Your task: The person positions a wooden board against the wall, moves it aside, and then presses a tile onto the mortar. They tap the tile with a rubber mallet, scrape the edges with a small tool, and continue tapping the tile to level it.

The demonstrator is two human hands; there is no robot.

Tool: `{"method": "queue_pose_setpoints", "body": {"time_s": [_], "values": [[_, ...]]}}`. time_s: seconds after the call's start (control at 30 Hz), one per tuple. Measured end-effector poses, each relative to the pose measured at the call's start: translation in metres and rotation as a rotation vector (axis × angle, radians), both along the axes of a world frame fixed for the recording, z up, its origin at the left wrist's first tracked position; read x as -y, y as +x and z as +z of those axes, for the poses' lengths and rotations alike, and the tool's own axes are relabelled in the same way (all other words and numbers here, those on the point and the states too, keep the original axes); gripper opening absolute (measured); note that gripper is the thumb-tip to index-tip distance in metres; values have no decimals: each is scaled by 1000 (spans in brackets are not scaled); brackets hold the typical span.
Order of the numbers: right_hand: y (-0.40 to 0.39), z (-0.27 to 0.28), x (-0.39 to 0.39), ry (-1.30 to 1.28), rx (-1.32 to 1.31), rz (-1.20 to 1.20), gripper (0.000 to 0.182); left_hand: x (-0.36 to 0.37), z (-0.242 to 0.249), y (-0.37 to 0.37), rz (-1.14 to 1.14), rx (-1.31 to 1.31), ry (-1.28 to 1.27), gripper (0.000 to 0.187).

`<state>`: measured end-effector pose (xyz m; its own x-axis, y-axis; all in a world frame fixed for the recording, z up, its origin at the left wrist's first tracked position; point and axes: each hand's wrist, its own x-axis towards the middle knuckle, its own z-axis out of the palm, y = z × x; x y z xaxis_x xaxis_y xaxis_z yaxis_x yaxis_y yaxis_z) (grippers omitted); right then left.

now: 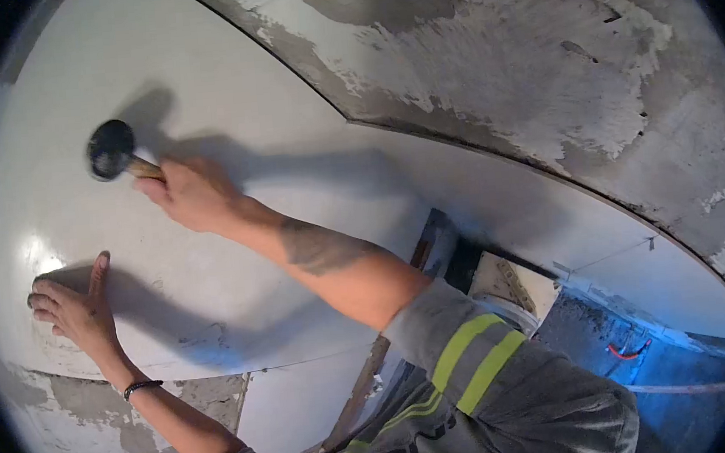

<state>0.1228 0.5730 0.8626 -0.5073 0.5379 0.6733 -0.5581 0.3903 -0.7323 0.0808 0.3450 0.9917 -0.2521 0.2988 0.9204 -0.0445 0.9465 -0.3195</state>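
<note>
My right hand [194,193] is closed round the wooden handle of a rubber mallet [111,150]. The mallet's black head is held over a large white wall tile [283,88] and casts a shadow on it. Lower on the left, my left hand [78,313] rests against the same tile with the thumb and fingers spread. A dark bracelet [142,386] circles that wrist. Smudges mark the tile's surface near its lower edge.
Bare, patchy plaster wall [520,61] lies beyond the tile's upper edge, with more rough wall [98,435] below left. At lower right are a board with a white container [512,291], a red cable [628,350] and a pale pipe [690,387] near the floor.
</note>
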Motion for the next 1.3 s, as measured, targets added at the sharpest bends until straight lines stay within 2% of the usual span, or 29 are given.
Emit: {"method": "queue_pose_setpoints", "body": {"time_s": [0.03,0.1,0.13,0.17,0.2,0.23,0.27,0.3,0.33,0.37,0.4,0.43,0.5,0.6,0.67,0.83,0.9,0.97,1.0,1.03,1.07,1.1,1.13,1.17,1.23,1.3], "values": [[5,-21,-4,-17,79,37,43,-6,-4,1,7,3,-15,108],[13,-90,-9,-66,137,-21,41,-19,-16,-6,-535,82,-139,70],[23,-130,-12,-89,230,-26,38,-63,-52,15,-682,64,-103,38],[47,-171,-13,-206,169,43,33,-92,-88,26,-838,223,-160,31],[71,-207,-12,-201,185,-47,29,-123,-125,39,-897,514,-144,25],[93,-254,-11,-221,100,-73,30,-153,-162,40,-943,660,-240,32],[129,-285,-10,-204,274,-70,29,-185,-199,33,-995,766,-276,40],[157,-311,-6,-117,285,-201,26,-214,-232,26,-983,869,-301,45],[190,-342,2,-54,552,-267,23,-243,-256,24,-956,919,-304,47],[219,-368,-2,91,720,-223,19,-265,-282,9,-970,973,-292,49],[249,-403,9,267,806,-321,22,-284,-295,6,-966,989,-298,48],[277,-408,12,-245,935,-157,29,-298,-305,2,-964,993,-288,48],[324,-407,20,-363,1038,-176,33,-316,-324,-4,-872,982,-290,46],[376,-439,39,-280,988,-281,34,-323,-339,-9,-881,865,-219,44],[400,-468,55,-352,1137,-331,41,-316,-345,-8,-893,857,-233,45],[420,-453,58,-489,1051,-328,39,-290,-338,7,-949,882,-165,37],[423,-451,57,-513,1054,-336,38,-295,-327,16,-1115,871,-4,29],[428,-475,53,-399,1213,-317,38,-307,-337,-8,-1102,920,-80,30],[429,-479,50,-39,1040,-409,38,-307,-334,-5,-916,1061,-126,36],[431,-482,47,23,1179,-436,40,-297,-337,2,-714,1210,-153,42],[430,-465,43,-264,1166,-330,40,-272,-341,20,-646,1229,-69,42],[425,-448,39,-560,1147,-225,41,-247,-342,42,-718,1248,72,44],[427,-441,36,-503,1176,-165,41,-219,-343,61,-794,1249,204,46],[429,-434,32,-464,1174,-152,42,-182,-352,72,-743,1242,256,46],[435,-441,18,-407,1161,-140,42,-111,-387,77,-800,576,314,57],[454,-486,9,-272,1236,-153,41,-58,-419,74,-441,542,248,72]]}}
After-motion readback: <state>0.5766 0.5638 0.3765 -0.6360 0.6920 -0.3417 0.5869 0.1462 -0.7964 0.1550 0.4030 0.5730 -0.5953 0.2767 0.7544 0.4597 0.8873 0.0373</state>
